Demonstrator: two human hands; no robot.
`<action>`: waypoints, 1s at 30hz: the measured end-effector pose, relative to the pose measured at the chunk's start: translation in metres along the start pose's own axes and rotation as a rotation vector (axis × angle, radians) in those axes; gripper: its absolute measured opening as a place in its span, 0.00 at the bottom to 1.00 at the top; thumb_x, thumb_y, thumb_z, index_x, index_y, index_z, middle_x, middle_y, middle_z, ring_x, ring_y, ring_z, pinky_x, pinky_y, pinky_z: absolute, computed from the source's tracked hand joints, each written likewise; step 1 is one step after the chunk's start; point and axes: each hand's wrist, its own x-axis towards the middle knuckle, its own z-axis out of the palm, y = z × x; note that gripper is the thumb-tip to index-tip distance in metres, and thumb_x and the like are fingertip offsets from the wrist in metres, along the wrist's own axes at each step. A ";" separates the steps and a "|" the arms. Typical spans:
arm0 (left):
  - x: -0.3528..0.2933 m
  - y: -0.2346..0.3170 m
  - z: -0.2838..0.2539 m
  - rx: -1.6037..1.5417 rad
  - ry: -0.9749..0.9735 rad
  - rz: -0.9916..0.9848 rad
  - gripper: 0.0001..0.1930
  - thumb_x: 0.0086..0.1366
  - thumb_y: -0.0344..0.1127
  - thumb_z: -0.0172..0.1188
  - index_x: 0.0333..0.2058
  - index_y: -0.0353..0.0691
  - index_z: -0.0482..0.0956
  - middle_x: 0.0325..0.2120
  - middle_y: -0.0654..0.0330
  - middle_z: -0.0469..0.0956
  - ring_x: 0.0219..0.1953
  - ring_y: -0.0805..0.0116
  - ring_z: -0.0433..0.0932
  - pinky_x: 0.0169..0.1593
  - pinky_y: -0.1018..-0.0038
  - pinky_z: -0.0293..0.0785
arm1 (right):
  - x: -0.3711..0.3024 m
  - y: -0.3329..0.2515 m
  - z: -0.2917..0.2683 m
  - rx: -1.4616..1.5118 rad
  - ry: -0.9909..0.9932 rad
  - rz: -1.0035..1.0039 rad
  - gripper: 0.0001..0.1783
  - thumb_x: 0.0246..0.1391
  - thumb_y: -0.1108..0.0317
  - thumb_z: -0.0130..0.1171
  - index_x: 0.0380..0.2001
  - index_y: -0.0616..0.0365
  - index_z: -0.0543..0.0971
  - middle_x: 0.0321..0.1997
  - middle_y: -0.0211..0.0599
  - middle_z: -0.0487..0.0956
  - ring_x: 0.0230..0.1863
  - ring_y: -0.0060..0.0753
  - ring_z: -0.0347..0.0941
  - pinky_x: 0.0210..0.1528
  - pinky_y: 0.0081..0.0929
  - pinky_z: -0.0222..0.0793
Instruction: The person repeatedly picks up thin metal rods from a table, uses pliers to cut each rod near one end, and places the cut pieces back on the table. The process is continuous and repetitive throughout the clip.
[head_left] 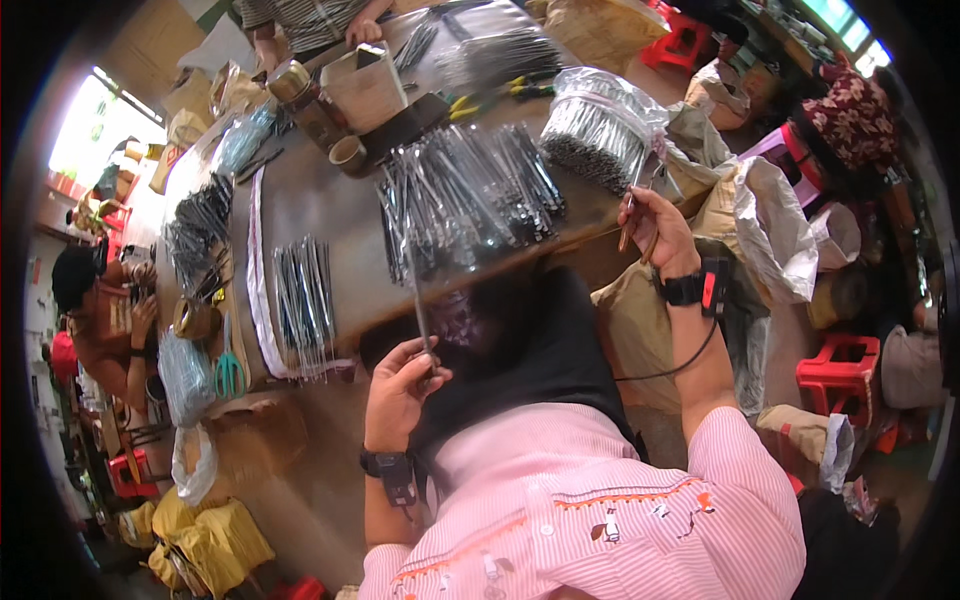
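My left hand point(402, 388), below the table's front edge, pinches the lower end of a thin grey metal strip point(421, 310) that points up toward the table. My right hand point(660, 232), raised at the right corner, is closed round pliers point(627, 232) with brownish handles, their jaws pointing up. Between and beyond the hands, a wide pile of shiny metal strips point(470, 190) lies at the table edge. Just past my right hand sits a thick bundle of similar strips point(598, 130) wrapped in clear plastic. A smaller row of strips point(303, 295) lies to the left.
On the table stand a small cup point(348, 153), a jar point(290, 82) and an open box point(366, 88). Yellow-handled pliers point(464, 106) lie behind the pile. Teal-handled scissors point(230, 372) rest at left. Sacks point(765, 230) crowd the right. A person point(305, 22) is across the table.
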 end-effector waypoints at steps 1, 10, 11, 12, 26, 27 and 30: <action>0.001 -0.002 0.003 -0.004 -0.018 -0.014 0.16 0.61 0.24 0.57 0.48 0.31 0.74 0.32 0.59 0.78 0.34 0.63 0.82 0.37 0.79 0.80 | -0.009 0.009 0.014 -0.030 0.062 0.011 0.04 0.56 0.71 0.56 0.33 0.60 0.75 0.26 0.36 0.77 0.29 0.31 0.75 0.34 0.28 0.76; 0.007 -0.018 0.040 -0.020 -0.199 -0.035 0.09 0.58 0.23 0.59 0.39 0.34 0.73 0.33 0.57 0.76 0.35 0.61 0.82 0.38 0.77 0.80 | -0.081 0.088 0.122 -0.303 -0.124 -0.002 0.10 0.53 0.73 0.59 0.37 0.59 0.70 0.31 0.43 0.80 0.28 0.30 0.78 0.28 0.21 0.75; 0.007 -0.018 0.043 -0.019 -0.203 -0.023 0.09 0.59 0.22 0.59 0.38 0.34 0.72 0.33 0.57 0.76 0.35 0.61 0.82 0.39 0.76 0.80 | -0.086 0.094 0.127 -0.281 -0.130 -0.013 0.10 0.53 0.73 0.59 0.37 0.59 0.70 0.31 0.43 0.80 0.28 0.30 0.78 0.29 0.22 0.75; 0.007 -0.019 0.045 -0.027 -0.206 -0.010 0.09 0.59 0.22 0.59 0.38 0.34 0.72 0.33 0.57 0.76 0.35 0.61 0.82 0.39 0.76 0.80 | -0.090 0.099 0.132 -0.261 -0.138 -0.024 0.09 0.54 0.73 0.58 0.37 0.59 0.70 0.31 0.43 0.80 0.28 0.30 0.78 0.31 0.23 0.76; 0.007 -0.023 0.048 0.085 -0.228 0.127 0.08 0.58 0.23 0.61 0.36 0.34 0.73 0.30 0.58 0.78 0.33 0.67 0.81 0.37 0.77 0.78 | -0.107 0.129 0.133 -0.466 -0.134 -0.155 0.06 0.54 0.75 0.61 0.35 0.63 0.75 0.27 0.34 0.78 0.27 0.22 0.76 0.23 0.21 0.74; 0.008 -0.023 0.047 0.093 -0.221 0.158 0.08 0.58 0.23 0.62 0.36 0.34 0.74 0.30 0.58 0.79 0.32 0.68 0.81 0.37 0.77 0.78 | -0.106 0.130 0.133 -0.461 -0.138 -0.152 0.07 0.54 0.75 0.61 0.35 0.63 0.75 0.27 0.34 0.78 0.27 0.22 0.76 0.22 0.21 0.73; 0.010 -0.023 0.044 0.104 -0.222 0.226 0.08 0.57 0.23 0.63 0.35 0.34 0.75 0.29 0.57 0.79 0.32 0.70 0.81 0.37 0.78 0.77 | -0.108 0.133 0.134 -0.481 -0.136 -0.118 0.07 0.54 0.75 0.62 0.35 0.63 0.75 0.26 0.33 0.77 0.27 0.22 0.76 0.21 0.21 0.73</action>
